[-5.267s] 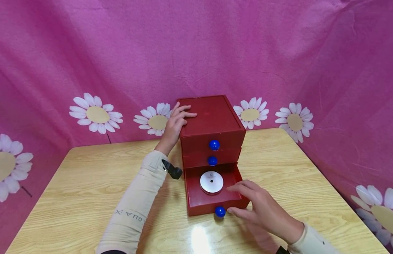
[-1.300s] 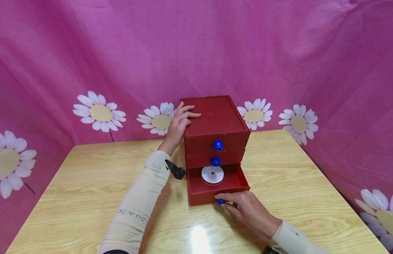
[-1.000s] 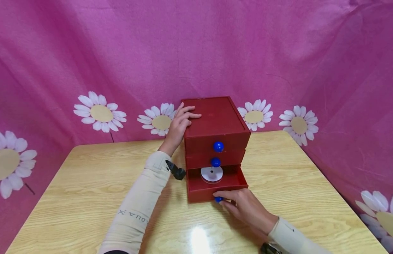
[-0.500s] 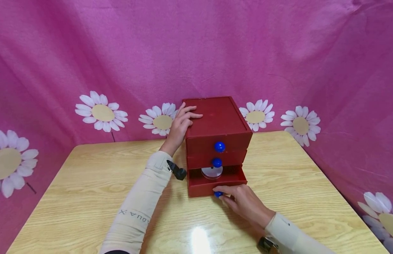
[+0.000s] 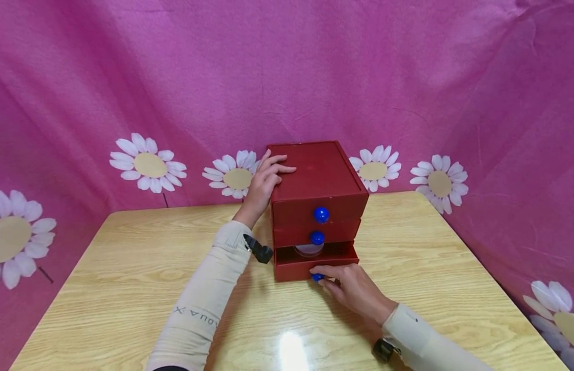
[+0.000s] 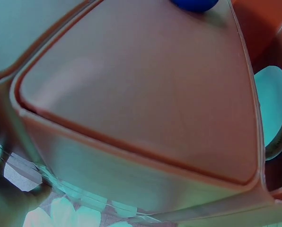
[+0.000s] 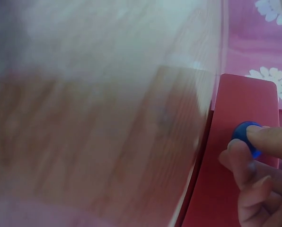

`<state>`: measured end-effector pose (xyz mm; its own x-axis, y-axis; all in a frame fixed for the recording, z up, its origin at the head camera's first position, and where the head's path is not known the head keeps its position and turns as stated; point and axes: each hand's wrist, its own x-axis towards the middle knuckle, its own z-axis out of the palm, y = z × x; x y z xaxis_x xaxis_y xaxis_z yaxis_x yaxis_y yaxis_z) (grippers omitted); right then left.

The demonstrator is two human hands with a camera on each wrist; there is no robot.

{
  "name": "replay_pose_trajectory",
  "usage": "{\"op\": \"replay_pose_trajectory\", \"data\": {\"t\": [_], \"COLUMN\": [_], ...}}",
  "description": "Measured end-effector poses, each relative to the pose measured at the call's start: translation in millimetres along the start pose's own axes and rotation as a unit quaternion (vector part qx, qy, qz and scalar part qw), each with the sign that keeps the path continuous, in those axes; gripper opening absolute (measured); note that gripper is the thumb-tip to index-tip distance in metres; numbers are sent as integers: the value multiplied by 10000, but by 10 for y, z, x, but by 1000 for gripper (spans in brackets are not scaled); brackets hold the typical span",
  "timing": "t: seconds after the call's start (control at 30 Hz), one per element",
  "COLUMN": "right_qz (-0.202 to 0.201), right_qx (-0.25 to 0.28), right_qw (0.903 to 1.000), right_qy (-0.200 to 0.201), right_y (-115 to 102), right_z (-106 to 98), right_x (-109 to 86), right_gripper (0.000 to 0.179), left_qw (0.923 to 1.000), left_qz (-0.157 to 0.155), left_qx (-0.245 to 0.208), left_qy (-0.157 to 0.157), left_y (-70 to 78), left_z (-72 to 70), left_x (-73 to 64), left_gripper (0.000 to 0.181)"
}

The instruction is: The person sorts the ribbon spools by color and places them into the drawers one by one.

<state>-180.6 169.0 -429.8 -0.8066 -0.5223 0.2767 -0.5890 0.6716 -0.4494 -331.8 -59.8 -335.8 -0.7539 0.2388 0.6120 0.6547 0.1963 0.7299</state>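
A red cabinet (image 5: 314, 170) with three drawers and blue round knobs stands at the back of the table. Its bottom drawer (image 5: 291, 272) is partly pulled out. Inside, a white-topped round spool (image 5: 309, 250) shows only in part under the middle drawer; its pale face, the spool (image 6: 273, 101), appears in the left wrist view. My right hand (image 5: 358, 288) pinches the bottom drawer's knob (image 7: 247, 132) between thumb and fingers. My left hand (image 5: 263, 185) rests on the cabinet's top left edge, fingers spread over the top.
The wooden table (image 5: 152, 268) reaches out on both sides of the cabinet. A pink curtain with daisies (image 5: 149, 165) hangs close behind and along the sides. The upper knob (image 5: 321, 215) and middle knob (image 5: 316, 237) stick out above the right hand.
My right hand first hovered over the open drawer, then took the knob. The bottom drawer has slid inward, covering more of the spool. My left hand stays on the cabinet.
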Motion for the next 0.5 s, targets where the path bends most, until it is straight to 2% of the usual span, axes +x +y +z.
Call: {"op": "replay_pose_trajectory", "data": {"t": [0.3, 0.5], "right_qz": [-52, -97], "right_qx": [-159, -100], "right_qw": [9998, 9998], "right_qy": [88, 173], "right_y": [60, 96], "right_z": [29, 29], "right_x": [57, 91], "right_gripper": [37, 36], "left_qw": [9999, 9999], "left_qz": [103, 26], "left_qx": [-71, -164], "left_qy": [-12, -42], "left_y": [27, 298], "left_z": [-8, -30], "left_x": [-14, -57], "left_gripper": [39, 37]}}
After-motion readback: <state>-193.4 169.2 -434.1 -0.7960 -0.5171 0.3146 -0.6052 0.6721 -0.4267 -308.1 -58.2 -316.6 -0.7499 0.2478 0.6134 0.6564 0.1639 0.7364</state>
